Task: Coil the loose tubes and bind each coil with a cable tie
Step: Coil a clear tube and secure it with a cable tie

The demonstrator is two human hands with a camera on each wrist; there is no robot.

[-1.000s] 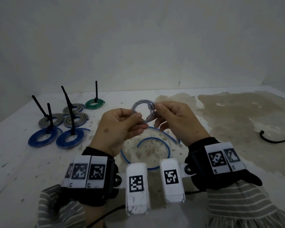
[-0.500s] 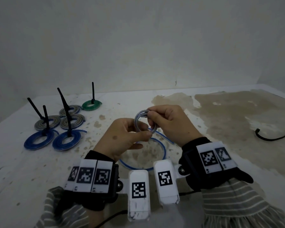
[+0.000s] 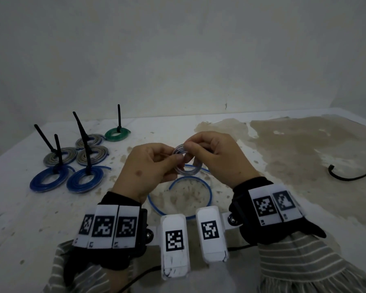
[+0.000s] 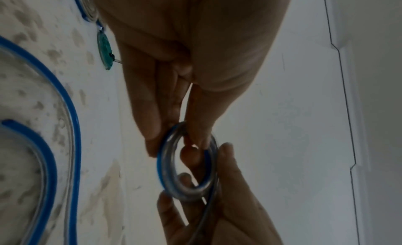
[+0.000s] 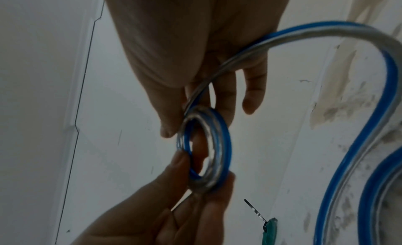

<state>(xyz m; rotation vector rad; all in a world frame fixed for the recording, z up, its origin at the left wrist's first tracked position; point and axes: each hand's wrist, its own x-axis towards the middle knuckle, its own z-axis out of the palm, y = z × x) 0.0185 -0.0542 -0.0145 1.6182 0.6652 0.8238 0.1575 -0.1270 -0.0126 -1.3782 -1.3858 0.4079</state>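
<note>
A clear tube with a blue stripe is partly wound into a small coil (image 3: 187,163), held up over the table between both hands. My left hand (image 3: 173,163) pinches the coil's left rim between thumb and fingers. My right hand (image 3: 191,149) pinches its top and right rim. In the left wrist view the coil (image 4: 187,162) sits between my left fingertips (image 4: 152,145) above and the right hand (image 4: 206,211) below. In the right wrist view the coil (image 5: 206,150) trails its loose length (image 5: 369,102) past my right palm. The rest of the tube (image 3: 208,193) curves on the table below.
Bound coils with upright black tie tails lie at the left: two blue (image 3: 49,179), three grey (image 3: 60,159) and one green (image 3: 116,133). A black strip (image 3: 347,176) lies at the far right on the stained white table (image 3: 283,144). A wall stands behind.
Both hands have come lower and nearer with the coil. My right fingers have shifted from the coil's right side onto its top, and the ring now tilts away from the camera.
</note>
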